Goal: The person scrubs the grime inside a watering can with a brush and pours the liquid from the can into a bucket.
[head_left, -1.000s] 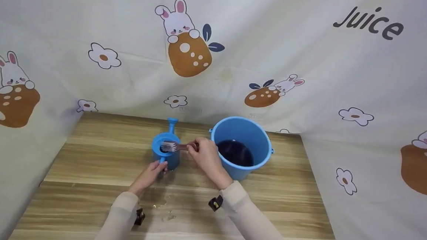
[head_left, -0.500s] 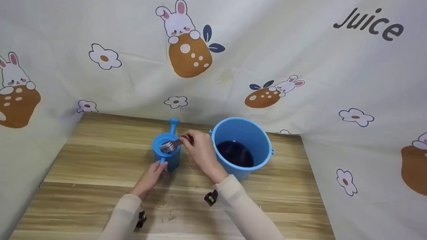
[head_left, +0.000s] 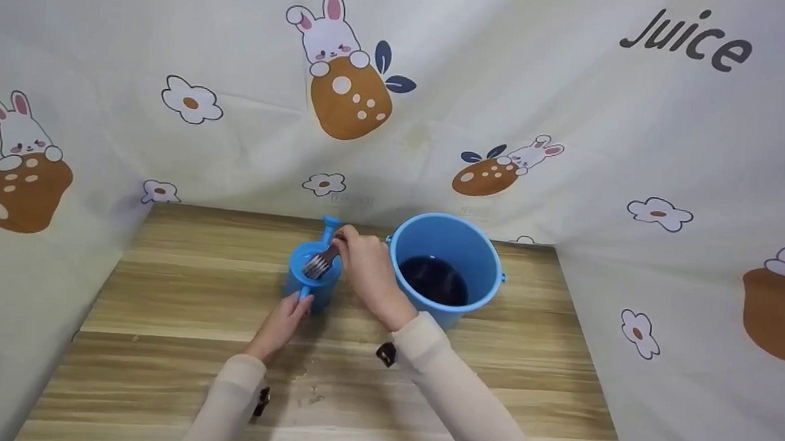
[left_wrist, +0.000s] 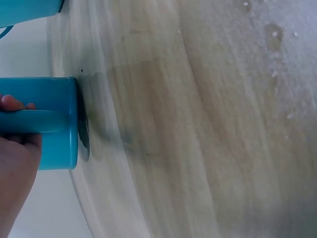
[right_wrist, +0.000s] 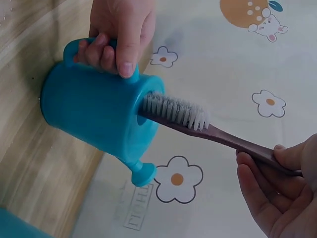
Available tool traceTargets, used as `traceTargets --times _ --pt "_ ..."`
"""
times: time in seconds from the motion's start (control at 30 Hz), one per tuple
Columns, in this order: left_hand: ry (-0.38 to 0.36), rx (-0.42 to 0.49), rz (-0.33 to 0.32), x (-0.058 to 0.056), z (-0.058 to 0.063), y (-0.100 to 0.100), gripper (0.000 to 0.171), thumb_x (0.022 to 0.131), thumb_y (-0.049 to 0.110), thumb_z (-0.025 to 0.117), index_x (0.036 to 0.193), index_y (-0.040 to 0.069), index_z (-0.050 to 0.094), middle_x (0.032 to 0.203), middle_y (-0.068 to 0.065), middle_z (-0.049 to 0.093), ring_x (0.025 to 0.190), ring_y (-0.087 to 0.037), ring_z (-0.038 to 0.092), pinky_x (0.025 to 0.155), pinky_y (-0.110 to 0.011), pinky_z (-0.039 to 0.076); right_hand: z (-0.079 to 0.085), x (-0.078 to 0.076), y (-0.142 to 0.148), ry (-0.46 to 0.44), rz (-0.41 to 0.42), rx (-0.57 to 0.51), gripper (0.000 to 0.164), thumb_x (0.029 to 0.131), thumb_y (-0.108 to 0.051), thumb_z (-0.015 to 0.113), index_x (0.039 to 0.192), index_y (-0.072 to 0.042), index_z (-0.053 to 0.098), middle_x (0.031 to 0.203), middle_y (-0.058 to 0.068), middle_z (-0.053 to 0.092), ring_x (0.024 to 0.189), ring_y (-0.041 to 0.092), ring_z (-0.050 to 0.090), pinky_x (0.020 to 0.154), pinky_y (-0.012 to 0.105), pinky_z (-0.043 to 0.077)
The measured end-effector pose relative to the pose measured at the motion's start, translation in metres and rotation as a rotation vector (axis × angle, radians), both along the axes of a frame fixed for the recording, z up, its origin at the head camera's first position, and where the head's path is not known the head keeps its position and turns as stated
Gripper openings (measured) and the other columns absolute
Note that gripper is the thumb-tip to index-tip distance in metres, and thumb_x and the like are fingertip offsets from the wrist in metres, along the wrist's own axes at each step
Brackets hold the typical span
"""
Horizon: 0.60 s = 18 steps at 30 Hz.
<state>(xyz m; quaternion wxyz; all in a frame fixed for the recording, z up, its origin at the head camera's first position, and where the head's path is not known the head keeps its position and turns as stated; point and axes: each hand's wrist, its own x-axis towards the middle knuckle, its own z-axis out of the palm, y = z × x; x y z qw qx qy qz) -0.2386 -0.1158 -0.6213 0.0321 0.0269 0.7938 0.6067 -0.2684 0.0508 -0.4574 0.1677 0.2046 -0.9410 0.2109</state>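
A blue toy watering can (head_left: 313, 294) stands at the left of the wooden table, its spout pointing away from the person. The left hand (head_left: 282, 324) grips the can's handle; in the right wrist view its fingers (right_wrist: 101, 52) wrap round that handle. Between thumb and fingers, the right hand (head_left: 370, 274) pinches the end of a brown-handled scrub brush (right_wrist: 218, 136). White bristles (right_wrist: 176, 110) reach partly into the can's round top opening, and the tip of the brush head is hidden inside. The left wrist view shows the can's lower side (left_wrist: 54, 148) and the left hand.
Close to the right hand stands a larger blue bucket (head_left: 446, 227) with dark liquid (head_left: 433, 281) in it. Wet spots (head_left: 313, 396) mark the wooden table (head_left: 176, 309). A printed cloth (head_left: 247, 143) with rabbits and flowers encloses the back and sides.
The brush has swung from nearly level to a steeper slant, as the right hand shifted left and away from the person. The can, held by the left hand, has moved slightly right.
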Motion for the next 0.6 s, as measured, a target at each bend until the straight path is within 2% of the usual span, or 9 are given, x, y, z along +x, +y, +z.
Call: traceTargets --times 0.17,0.37,0.6 --pt "0.001 -0.014 -0.014 0.0 0.001 0.0 0.032 0.107 0.019 0.047 0.079 0.003 0.05 0.068 0.003 0.041 0.062 -0.008 0.041 0.062 -0.023 0.035 0.005 -0.003 -0.001 0.003 -0.036 0.069 0.016 0.103 -0.024 0.057 0.103 -0.009 0.063 0.081 0.01 0.072 0.071 0.026 0.072 0.061 0.039 0.056" --pt "0.044 -0.077 -0.038 -0.001 0.001 0.0 0.033 0.107 0.018 0.047 0.076 0.005 0.048 0.067 0.004 0.04 0.059 -0.007 0.038 0.059 -0.023 0.033 0.01 -0.006 -0.007 0.032 -0.013 0.187 0.015 0.103 -0.025 0.056 0.101 -0.011 0.06 0.08 0.007 0.073 0.07 0.029 0.071 0.059 0.039 0.056" --pt "0.045 -0.106 -0.034 0.0 -0.002 -0.002 0.031 0.106 0.017 0.048 0.077 0.006 0.048 0.068 0.003 0.041 0.059 -0.005 0.039 0.06 -0.024 0.034 0.01 -0.006 -0.012 -0.008 -0.046 0.187 0.016 0.103 -0.025 0.056 0.099 -0.009 0.059 0.08 0.011 0.072 0.071 0.031 0.071 0.059 0.041 0.056"
